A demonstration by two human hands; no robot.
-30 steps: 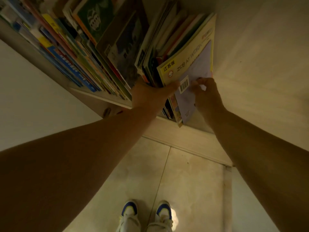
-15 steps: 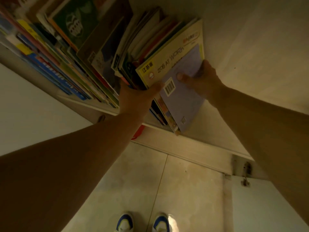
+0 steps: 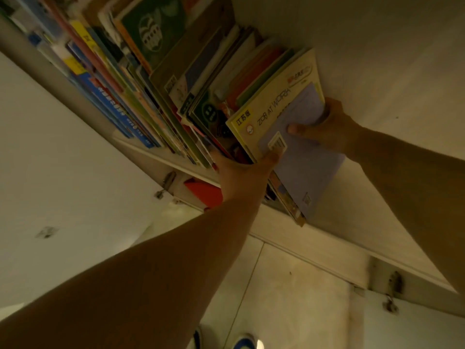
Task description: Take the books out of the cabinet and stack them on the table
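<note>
A row of thin books (image 3: 156, 96) leans on the cabinet shelf (image 3: 161, 157). At its right end stands a bundle fronted by a yellow book (image 3: 271, 107) and a pale purple booklet (image 3: 302, 162). My left hand (image 3: 241, 175) grips the bundle's near edge from below, thumb on the purple booklet by its barcode. My right hand (image 3: 324, 127) holds the bundle's far right side, thumb pressed on the purple cover, fingers hidden behind the books.
The cabinet's right inner wall (image 3: 377, 59) rises beside the bundle. A white door (image 3: 50, 172) with a hinge (image 3: 167, 180) stands open at left. Another hinge (image 3: 392, 288) sits lower right. A red item (image 3: 203, 192) lies under the shelf. My shoes (image 3: 241, 342) stand on the tiled floor.
My right hand has slid from the purple booklet's lower edge up to the bundle's far right side. The view has tilted up; the left hand keeps its grip.
</note>
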